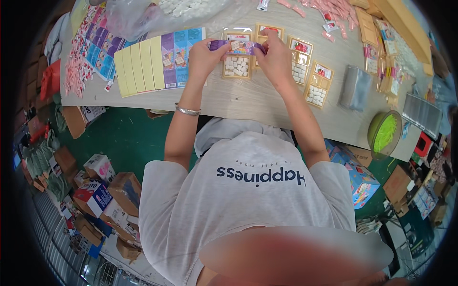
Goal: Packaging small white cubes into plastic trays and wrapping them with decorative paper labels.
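Observation:
My left hand [202, 58] and my right hand [276, 58] pinch the two ends of a purple printed sticker strip [241, 46]. The strip stretches across a yellow compartment tray [236, 77] on the table. White candy-like pieces [234, 66] fill its near compartment, and a small packet [237, 37] shows in the far one. Partly behind my right hand is a second tray [261, 28]. Two more trays, one [301, 56] and another [318, 85] closer to me, hold white pieces and red-and-white packets. Left of my left hand lie sticker sheets [180, 59] with bare yellow backing [138, 66].
Clear bags of white pieces [191, 7] lie at the back. Pink packets are heaped at left [80, 71] and back right [336, 14]. Clear plastic sleeves [354, 88] and a bowl of green strips [385, 133] sit to the right. Stacked yellow trays [405, 26] stand farther back.

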Action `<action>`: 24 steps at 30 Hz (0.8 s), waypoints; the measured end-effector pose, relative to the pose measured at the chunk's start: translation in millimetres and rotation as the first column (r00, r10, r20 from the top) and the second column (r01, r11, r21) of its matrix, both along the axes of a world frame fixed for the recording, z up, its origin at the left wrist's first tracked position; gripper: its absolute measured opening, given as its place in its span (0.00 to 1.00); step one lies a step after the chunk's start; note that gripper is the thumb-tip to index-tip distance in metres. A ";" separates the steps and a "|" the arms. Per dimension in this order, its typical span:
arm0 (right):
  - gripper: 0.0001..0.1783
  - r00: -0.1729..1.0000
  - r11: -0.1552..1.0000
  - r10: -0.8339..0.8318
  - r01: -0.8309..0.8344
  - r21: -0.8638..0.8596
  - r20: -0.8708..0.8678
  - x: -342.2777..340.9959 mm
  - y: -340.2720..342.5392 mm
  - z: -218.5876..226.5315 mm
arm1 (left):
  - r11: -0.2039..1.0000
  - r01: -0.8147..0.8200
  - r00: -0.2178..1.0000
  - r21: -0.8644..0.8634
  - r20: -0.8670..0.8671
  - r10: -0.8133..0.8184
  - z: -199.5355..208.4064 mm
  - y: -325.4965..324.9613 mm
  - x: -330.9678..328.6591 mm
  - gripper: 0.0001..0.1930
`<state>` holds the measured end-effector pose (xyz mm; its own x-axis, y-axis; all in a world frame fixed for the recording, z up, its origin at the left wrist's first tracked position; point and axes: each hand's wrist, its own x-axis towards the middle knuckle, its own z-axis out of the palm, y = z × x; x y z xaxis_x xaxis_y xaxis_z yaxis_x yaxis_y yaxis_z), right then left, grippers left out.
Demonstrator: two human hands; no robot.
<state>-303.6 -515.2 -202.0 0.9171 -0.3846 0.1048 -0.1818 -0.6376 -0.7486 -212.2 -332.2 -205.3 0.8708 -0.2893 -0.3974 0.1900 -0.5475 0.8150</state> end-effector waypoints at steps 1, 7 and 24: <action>0.24 1.000 1.000 0.007 -0.007 -0.009 -0.003 2.1 3.2 -0.7 | 0.998 0.017 0.998 0.059 0.067 -0.021 -5.5 1.6 0.1 0.15; 0.24 0.995 0.994 -0.013 0.002 -0.110 -0.104 -0.5 16.7 3.9 | 0.980 -0.001 0.972 0.198 0.232 -0.046 -7.8 0.5 -13.0 0.19; 0.25 0.957 0.986 0.099 -0.056 0.159 -0.273 -126.2 68.2 -12.8 | 0.976 -0.205 0.978 0.077 -0.031 0.208 0.2 86.2 -175.0 0.18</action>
<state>-429.8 -447.0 -214.8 0.9292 -0.3029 -0.2116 -0.3509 -0.5443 -0.7620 -387.2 -246.0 -205.1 0.8924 -0.0735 -0.4453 0.3358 -0.5511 0.7639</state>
